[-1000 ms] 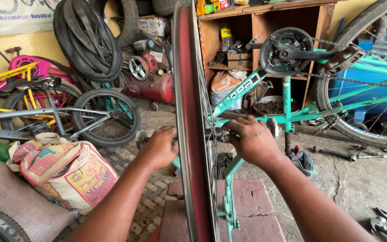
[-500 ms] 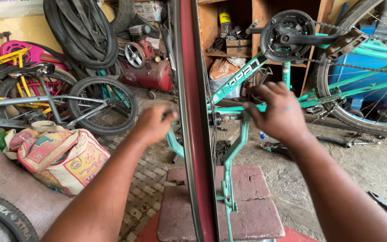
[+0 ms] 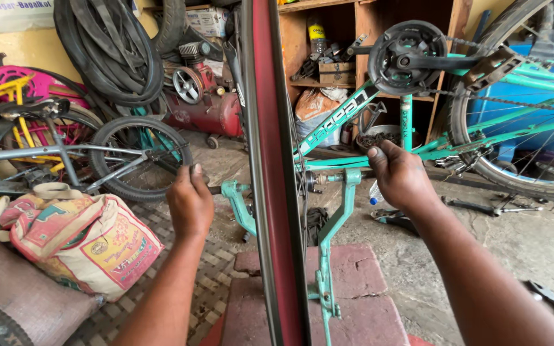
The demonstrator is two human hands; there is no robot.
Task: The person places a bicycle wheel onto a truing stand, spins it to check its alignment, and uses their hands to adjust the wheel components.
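The red-rimmed bicycle wheel (image 3: pixel 277 192) stands upright between both hands: left hand (image 3: pixel 190 204) gripping the axle end, right hand (image 3: pixel 400 176) curled, apparently empty.

- Wheel rim (image 3: pixel 277 192): metal, with a smooth, matt red band along its inner face.
- Truing stand (image 3: pixel 335 224): painted metal, teal, paint scuffed at the joints.
- Bicycle frame (image 3: pixel 418 150): glossy teal painted metal; chainring (image 3: pixel 408 57) dark matt, its chain looks like oily metal.
- Sack (image 3: pixel 84 240): woven plastic cloth, printed, creased and dusty.
- Compressor tank (image 3: pixel 209 115): red painted metal, dull and grimy.
- Hanging tyres (image 3: pixel 107 51): black rubber, matt.
- Shelf unit (image 3: pixel 354 38): bare wood, rough and stained.
- Floor (image 3: pixel 533 237): rough concrete, cracked.
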